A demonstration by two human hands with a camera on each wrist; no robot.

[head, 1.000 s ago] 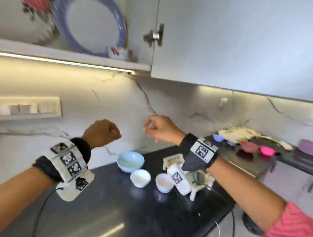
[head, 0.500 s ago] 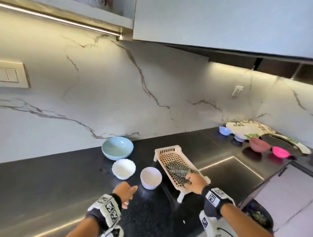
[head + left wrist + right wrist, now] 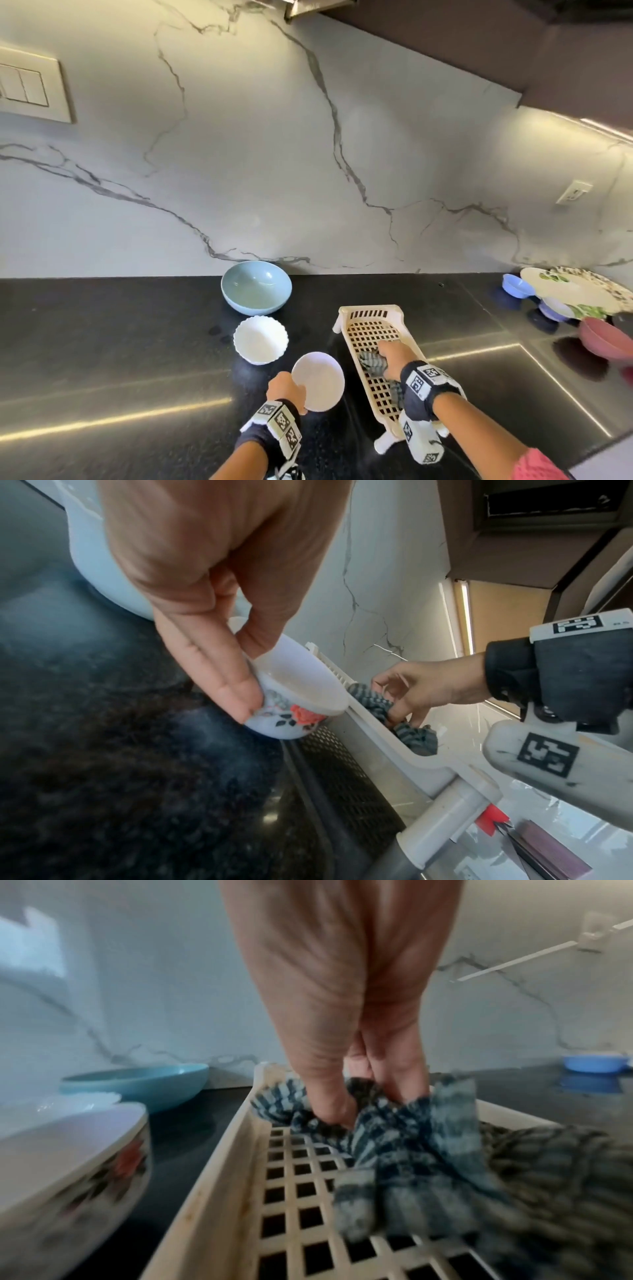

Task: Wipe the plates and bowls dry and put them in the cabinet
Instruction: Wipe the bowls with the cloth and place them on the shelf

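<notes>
Left hand [image 3: 286, 390] pinches the rim of the small white bowl [image 3: 318, 381], thumb inside, fingers against the flowered outer wall; bowl tilted, apparently clear of the black worktop [image 3: 102, 342], just left of the cream rack [image 3: 373, 342]

Right hand [image 3: 390, 356] down in the rack, fingertips closed on the striped cloth [image 3: 394, 1137], which is bunched and partly lying on the grid

Scalloped white bowl [image 3: 260, 339] and pale blue bowl [image 3: 256, 287] stand behind on the worktop, untouched. Cabinet not in view

Risks, as judged:
- rim-only pinch on a possibly wet bowl; could slip or knock the rack edge
- cloth may snag in the grid when pulled up and tug the light rack into the bowl
</notes>
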